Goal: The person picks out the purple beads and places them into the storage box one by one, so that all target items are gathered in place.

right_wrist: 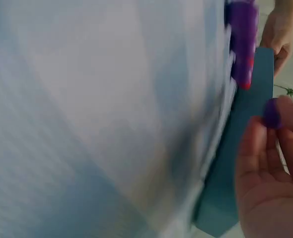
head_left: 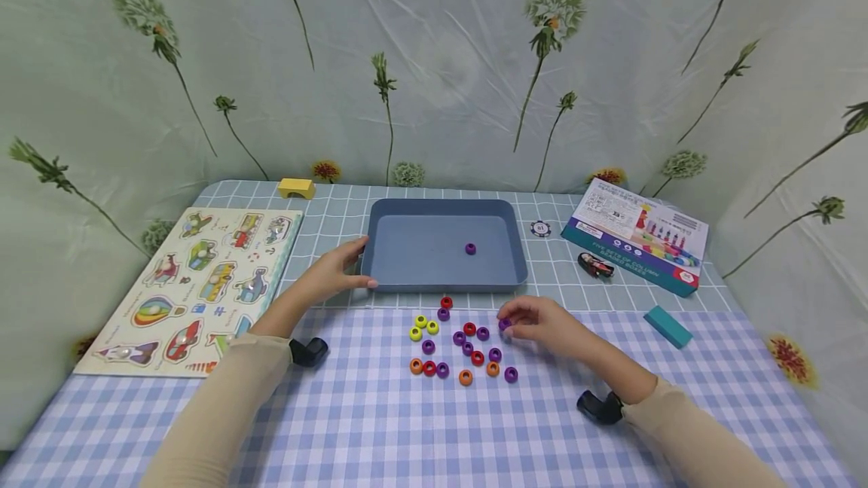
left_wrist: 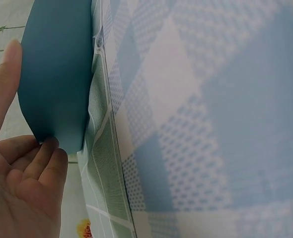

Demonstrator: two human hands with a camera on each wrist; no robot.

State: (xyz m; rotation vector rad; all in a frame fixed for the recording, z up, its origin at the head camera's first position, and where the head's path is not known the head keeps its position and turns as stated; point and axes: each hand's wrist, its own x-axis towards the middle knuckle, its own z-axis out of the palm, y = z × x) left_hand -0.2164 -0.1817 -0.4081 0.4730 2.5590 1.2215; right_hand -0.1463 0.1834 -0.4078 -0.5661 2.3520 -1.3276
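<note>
Little seems done: one round purple bead (head_left: 471, 249) lies in the rectangular blue-grey tray (head_left: 420, 248) the left hand (head_left: 330, 271) grips, the right hand (head_left: 548, 328) pinches another purple bead (head_left: 505, 325), and loose beads (head_left: 459, 339) (yellow, red, orange, purple) lie left of that hand

L hand (left_wrist: 25, 183), lower L of frame, holds blue tray (left_wrist: 57, 69), upper L, fingers at its btm end; blue/wht checked cloth (left_wrist: 186, 124) fills R side.
</note>
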